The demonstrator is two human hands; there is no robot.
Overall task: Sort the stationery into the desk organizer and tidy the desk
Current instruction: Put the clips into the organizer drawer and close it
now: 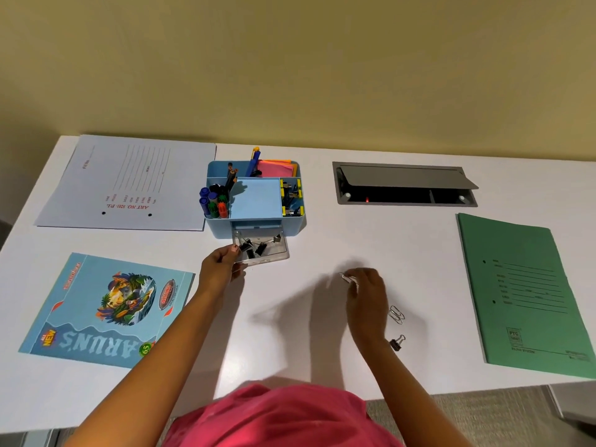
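Observation:
A blue desk organizer [292, 222] stands at the back middle of the white desk, with markers, pens, sticky notes and yellow clips in its compartments. Its clear drawer [277, 254] is pulled out and holds several black binder clips. My left hand [219, 264] grips the drawer's front left corner. My right hand [366, 290] pinches a silver paper clip [345, 278] just above the desk. Two more paper clips [396, 314] and a black binder clip [397, 342] lie on the desk to the right of my right wrist.
A white file folder [129, 182] lies at the back left, a blue notebook [106, 309] at the front left, a green folder [525, 295] at the right. A grey cable hatch [406, 183] is open in the desk behind.

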